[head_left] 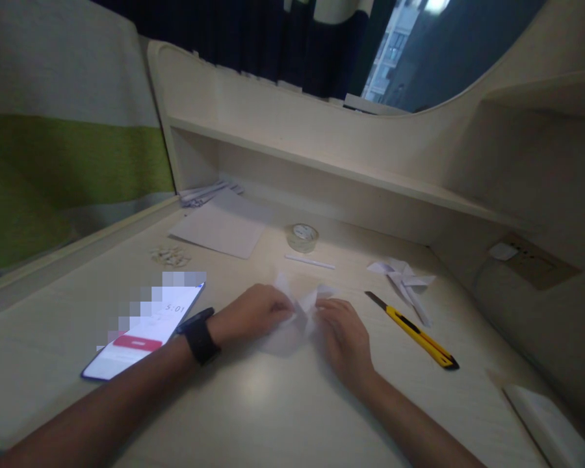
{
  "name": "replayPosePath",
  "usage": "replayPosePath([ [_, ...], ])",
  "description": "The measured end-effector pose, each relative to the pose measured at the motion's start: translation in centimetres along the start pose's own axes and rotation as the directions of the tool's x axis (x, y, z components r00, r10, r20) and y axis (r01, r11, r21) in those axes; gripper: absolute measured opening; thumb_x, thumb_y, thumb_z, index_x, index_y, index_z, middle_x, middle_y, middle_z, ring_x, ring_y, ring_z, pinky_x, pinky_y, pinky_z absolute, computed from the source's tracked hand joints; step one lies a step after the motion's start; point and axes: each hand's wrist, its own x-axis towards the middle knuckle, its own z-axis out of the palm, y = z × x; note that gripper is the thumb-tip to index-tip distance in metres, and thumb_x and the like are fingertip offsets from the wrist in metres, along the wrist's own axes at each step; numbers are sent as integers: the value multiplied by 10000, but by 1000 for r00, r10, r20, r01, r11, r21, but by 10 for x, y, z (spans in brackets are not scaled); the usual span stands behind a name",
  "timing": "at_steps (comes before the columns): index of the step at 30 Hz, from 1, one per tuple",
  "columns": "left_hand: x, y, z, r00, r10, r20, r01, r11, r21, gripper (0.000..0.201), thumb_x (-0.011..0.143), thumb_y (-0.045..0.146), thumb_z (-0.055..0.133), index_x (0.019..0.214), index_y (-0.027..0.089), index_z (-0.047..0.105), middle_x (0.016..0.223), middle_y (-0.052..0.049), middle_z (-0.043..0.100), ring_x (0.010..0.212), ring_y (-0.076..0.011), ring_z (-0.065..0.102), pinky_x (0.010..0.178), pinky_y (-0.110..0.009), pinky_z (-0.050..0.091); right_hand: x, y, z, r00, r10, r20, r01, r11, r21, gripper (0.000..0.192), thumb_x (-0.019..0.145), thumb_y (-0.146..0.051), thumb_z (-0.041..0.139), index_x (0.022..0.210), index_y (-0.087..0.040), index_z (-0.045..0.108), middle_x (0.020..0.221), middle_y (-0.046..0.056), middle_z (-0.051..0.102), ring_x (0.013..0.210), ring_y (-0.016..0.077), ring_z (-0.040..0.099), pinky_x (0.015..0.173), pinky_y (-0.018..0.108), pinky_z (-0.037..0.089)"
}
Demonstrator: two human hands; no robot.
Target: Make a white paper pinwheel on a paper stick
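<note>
Between my two hands is a folded white paper pinwheel (pixel 301 314), partly hidden and a little blurred. My left hand (pixel 260 311), with a black watch on its wrist, pinches the paper's left side. On its right side, the closed fingers of my right hand (pixel 345 338) grip the paper. A thin white paper stick (pixel 309 262) lies just beyond the hands. Further right rests a finished-looking paper pinwheel (pixel 405 281) on a stick. Beside it lies a yellow utility knife (pixel 419 335) with its blade out.
A roll of clear tape (pixel 303 238) stands behind the stick. White paper sheets (pixel 224 224) and rolled paper strips (pixel 207 194) lie at the back left. Small pale pieces (pixel 170 256) sit near a lit phone (pixel 146 331). A shelf (pixel 322 170) spans the desk's back.
</note>
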Motion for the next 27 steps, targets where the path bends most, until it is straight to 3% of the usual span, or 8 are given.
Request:
replayPosePath([
  [4, -1, -4, 4, 999, -26, 46, 28, 998, -47, 242, 845, 227, 503, 862, 173, 738, 629, -17, 695, 591, -150, 617, 611, -245, 386, 0, 1, 0, 999, 6, 36, -6, 1000, 23, 225, 853, -72, 502, 986, -222, 605, 1027, 77, 673, 984, 214, 601, 874, 439, 493],
  [12, 1, -6, 10, 988, -141, 62, 151, 967, -203, 257, 838, 279, 511, 799, 154, 731, 510, -10, 653, 419, -123, 574, 516, -225, 413, 0, 2, 1, 997, 16, 72, -18, 999, 31, 218, 853, -81, 500, 978, -223, 608, 1027, 71, 676, 983, 208, 603, 873, 423, 495],
  [27, 7, -11, 19, 982, -156, 108, 176, 960, -217, 325, 815, 280, 481, 627, 121, 694, 526, -43, 679, 506, -148, 637, 528, -207, 413, 0, 0, 2, 995, -12, 98, 14, 1000, -22, 193, 845, -78, 491, 939, -204, 603, 989, 91, 653, 945, 225, 572, 815, 420, 484],
])
